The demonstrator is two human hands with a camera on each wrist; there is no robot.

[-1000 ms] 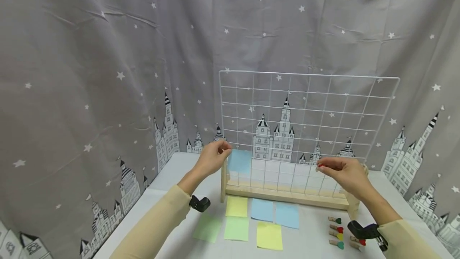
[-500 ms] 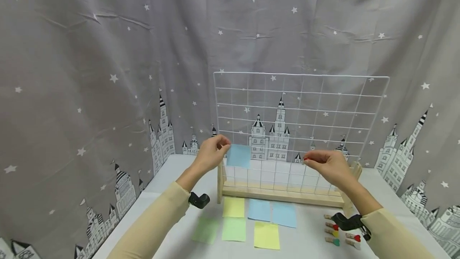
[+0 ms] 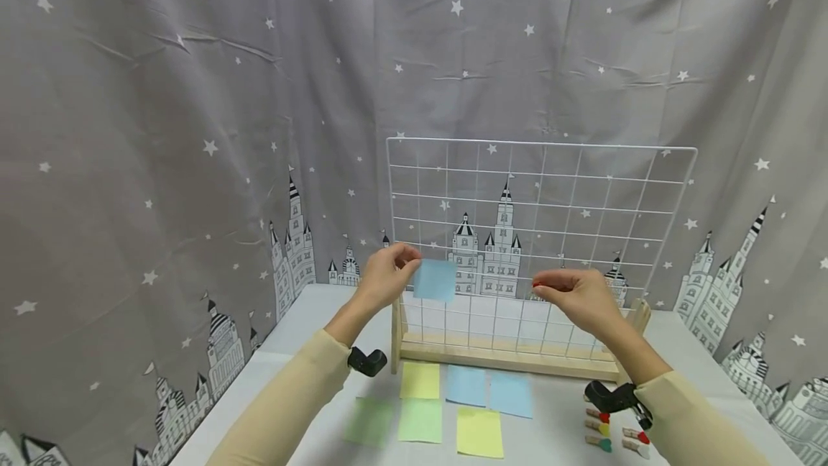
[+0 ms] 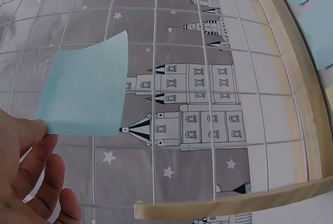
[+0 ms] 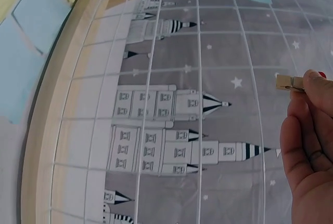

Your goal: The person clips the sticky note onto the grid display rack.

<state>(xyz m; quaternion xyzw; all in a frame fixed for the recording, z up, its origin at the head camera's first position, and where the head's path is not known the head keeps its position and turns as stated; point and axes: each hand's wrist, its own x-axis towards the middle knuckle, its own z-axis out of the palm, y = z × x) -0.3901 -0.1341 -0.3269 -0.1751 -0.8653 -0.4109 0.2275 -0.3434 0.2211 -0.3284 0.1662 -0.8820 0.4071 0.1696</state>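
Note:
Between thumb and fingers my left hand (image 3: pixel 386 272) pinches a corner of a blue sticky note (image 3: pixel 435 280), held up before the left part of a white wire grid (image 3: pixel 543 236). The note's far edge bends a little in the left wrist view, where the left hand (image 4: pixel 31 167) comes in from the lower left. My right hand (image 3: pixel 582 298) pinches a small wooden clothespin (image 5: pixel 289 82) by its red-trimmed end. The clothespin's bare wooden tip points toward the grid, right of the note.
The grid stands in a wooden base (image 3: pixel 504 359). On the white table before it lie yellow notes (image 3: pixel 479 432), green notes (image 3: pixel 420 421) and blue notes (image 3: pixel 511 394). Several clothespins with coloured hearts (image 3: pixel 598 444) lie at the right. A grey curtain (image 3: pixel 194 92) hangs behind.
The right hand has moved left with the clothespin, toward the note. The left hand has lifted the blue note slightly and shifted it a little right along the grid.

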